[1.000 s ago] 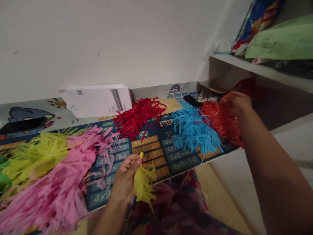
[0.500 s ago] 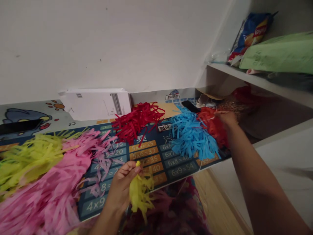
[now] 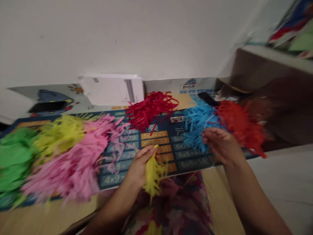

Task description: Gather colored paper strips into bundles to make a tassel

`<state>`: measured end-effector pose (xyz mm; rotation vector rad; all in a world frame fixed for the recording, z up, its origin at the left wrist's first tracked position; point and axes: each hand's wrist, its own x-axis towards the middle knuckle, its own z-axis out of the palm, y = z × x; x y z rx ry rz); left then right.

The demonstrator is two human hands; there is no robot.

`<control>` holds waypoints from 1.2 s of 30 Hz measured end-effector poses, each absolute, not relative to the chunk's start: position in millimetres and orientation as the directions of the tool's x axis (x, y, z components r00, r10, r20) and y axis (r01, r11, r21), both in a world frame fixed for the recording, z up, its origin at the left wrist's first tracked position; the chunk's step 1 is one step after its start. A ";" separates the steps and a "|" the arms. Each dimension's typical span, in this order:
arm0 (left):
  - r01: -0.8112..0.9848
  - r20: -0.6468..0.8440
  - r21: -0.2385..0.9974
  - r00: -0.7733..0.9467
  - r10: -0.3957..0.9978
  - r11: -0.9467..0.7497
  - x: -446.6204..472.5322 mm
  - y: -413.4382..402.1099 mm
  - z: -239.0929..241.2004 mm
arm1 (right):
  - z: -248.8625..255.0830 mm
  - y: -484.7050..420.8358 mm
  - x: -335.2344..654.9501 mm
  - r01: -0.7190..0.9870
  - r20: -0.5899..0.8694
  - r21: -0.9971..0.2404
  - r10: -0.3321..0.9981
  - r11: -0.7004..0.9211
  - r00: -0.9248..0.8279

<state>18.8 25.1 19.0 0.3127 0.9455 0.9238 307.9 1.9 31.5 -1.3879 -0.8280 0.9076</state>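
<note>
My left hand (image 3: 143,163) pinches the top of a yellow tassel (image 3: 154,173), whose fringe strips hang down over the mat's front edge. My right hand (image 3: 221,143) is closed at the fingertips in front of the blue fringed paper (image 3: 199,120). A thin pale string (image 3: 207,121) curves up from its fingers. Just right of the blue fringe lies a red-orange fringed bundle (image 3: 241,125). Dark red fringe (image 3: 150,111) sits farther back, near the middle. To the left are pink fringe (image 3: 70,160), yellow fringe (image 3: 61,132) and a green bundle (image 3: 16,160).
A printed mat (image 3: 182,163) with multiplication sums covers the tabletop. Against the wall leans a white box (image 3: 112,89). Dark phone-like objects lie at back left (image 3: 47,106) and back right (image 3: 207,98). A shelf (image 3: 276,57) overhangs the right side.
My right hand has come back left from beside the red-orange bundle, with a thin string now at its fingers. The view has swung left, showing the green bundle. My left hand still holds the yellow tassel.
</note>
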 end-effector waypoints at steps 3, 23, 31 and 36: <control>-0.599 -0.506 0.554 0.308 0.806 0.577 21.4 23.4 16.1 | 25.3 -3.9 236.8 -0.015 -0.004 -1.000 0.965 0.000 0.262; -0.644 -0.450 0.583 0.253 0.856 0.496 -11.8 24.1 0.4 | 6.2 0.7 147.9 -0.105 -0.204 -0.975 0.977 -0.196 0.068; -0.637 -0.485 0.556 0.273 0.831 0.534 -13.1 24.0 -1.2 | -2.4 -2.8 149.1 -0.287 -0.326 -0.903 0.945 -0.320 -0.030; -0.647 -0.458 0.581 0.241 0.856 0.493 -9.7 22.2 0.3 | -14.4 2.5 150.1 -0.329 -0.398 -0.857 0.915 -0.397 -0.067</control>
